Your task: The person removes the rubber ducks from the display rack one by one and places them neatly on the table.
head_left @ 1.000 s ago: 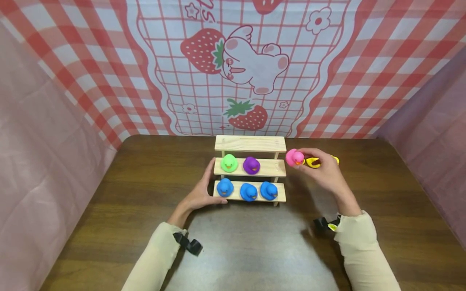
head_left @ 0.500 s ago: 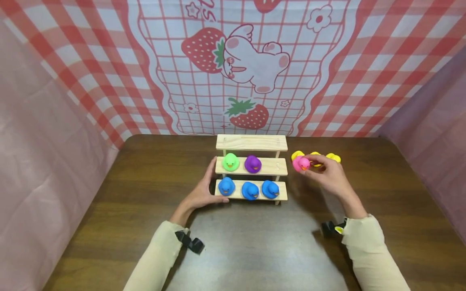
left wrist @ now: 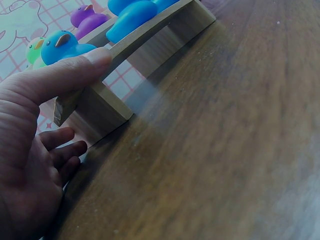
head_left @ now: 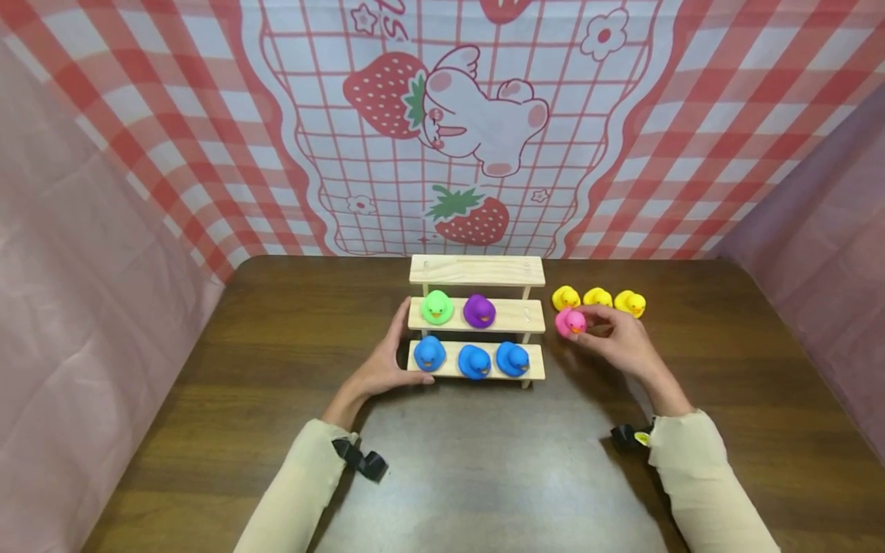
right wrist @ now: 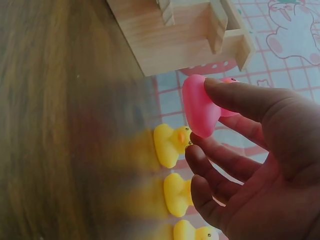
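A three-tier wooden display stand (head_left: pixel 477 270) stands on the table. My left hand (head_left: pixel 384 364) holds its left end, with the thumb (left wrist: pixel 75 72) on the lowest tier's front edge and the fingers along the side. My right hand (head_left: pixel 621 342) pinches a pink rubber duck (head_left: pixel 571 322) between thumb and fingers, just right of the stand. In the right wrist view the pink duck (right wrist: pixel 200 105) tilts in the fingertips. A green duck (head_left: pixel 437 307) and a purple duck (head_left: pixel 479 310) sit on the middle tier. Three blue ducks (head_left: pixel 474 362) fill the lowest tier.
Three yellow ducks (head_left: pixel 598 299) stand in a row on the table, behind the right hand. Beyond the brown wooden table (head_left: pixel 449 461) hangs a red and white checked cloth (head_left: pixel 484 130). Pink curtains (head_left: pixel 90 269) flank the table.
My right hand has brought the pink duck a little toward me and slightly right, uncovering the yellow ducks. The left hand keeps its hold on the stand.
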The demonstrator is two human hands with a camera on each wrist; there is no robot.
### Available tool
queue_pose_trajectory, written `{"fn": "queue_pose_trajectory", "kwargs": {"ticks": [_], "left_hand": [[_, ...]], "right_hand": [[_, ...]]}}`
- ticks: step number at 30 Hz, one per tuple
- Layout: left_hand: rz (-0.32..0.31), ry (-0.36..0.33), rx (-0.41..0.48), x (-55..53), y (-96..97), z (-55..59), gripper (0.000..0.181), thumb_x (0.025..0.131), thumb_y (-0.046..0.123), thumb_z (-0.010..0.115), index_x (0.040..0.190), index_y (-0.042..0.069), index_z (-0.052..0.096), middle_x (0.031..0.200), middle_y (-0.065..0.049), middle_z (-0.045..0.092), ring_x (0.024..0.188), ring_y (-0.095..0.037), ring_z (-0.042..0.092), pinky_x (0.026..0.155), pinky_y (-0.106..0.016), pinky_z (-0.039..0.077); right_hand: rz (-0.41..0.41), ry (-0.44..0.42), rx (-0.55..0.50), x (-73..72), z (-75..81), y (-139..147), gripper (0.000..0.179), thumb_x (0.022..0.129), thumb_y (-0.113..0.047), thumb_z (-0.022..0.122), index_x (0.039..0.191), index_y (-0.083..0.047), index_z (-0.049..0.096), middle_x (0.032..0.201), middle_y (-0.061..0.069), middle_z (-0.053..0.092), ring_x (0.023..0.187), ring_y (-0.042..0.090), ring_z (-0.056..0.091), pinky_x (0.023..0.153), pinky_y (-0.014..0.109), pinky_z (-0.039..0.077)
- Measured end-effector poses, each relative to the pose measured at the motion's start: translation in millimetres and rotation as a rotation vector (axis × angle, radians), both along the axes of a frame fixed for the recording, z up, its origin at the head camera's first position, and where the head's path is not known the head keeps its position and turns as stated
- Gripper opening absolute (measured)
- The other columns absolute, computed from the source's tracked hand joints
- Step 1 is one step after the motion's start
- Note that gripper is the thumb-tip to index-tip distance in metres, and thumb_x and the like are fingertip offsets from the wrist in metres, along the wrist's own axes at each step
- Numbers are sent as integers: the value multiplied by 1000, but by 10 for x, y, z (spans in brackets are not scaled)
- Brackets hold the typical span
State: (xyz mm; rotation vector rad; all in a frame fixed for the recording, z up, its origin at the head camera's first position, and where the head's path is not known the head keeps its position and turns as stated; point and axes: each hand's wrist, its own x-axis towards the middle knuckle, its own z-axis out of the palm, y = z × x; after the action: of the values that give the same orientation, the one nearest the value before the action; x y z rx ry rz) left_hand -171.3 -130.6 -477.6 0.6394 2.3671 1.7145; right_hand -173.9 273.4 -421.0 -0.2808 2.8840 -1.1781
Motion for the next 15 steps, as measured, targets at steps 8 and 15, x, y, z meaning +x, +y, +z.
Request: {"fn": "queue_pose_trajectory", "kwargs": {"ticks": [8,15], "left_hand": [[5,1,-11,-6,1,-7,131,69,7,90,162,16,-2,156,-21,40,139,-35,42,124,-58,19],[10,-4,-17,-6,1,-8,132,69,8,90,162,17,-2,155,-21,40,138,-35,43,124,-58,20]], "right_hand": [[0,-13,-3,-22,-87,26,49,89,-21,76,129,2,62,119,25,68,101,36,66,77,13,51],[2,2,0,-40,-140,39,47,88,-19,77,128,2,63,115,25,70,102,37,67,80,13,50]]}}
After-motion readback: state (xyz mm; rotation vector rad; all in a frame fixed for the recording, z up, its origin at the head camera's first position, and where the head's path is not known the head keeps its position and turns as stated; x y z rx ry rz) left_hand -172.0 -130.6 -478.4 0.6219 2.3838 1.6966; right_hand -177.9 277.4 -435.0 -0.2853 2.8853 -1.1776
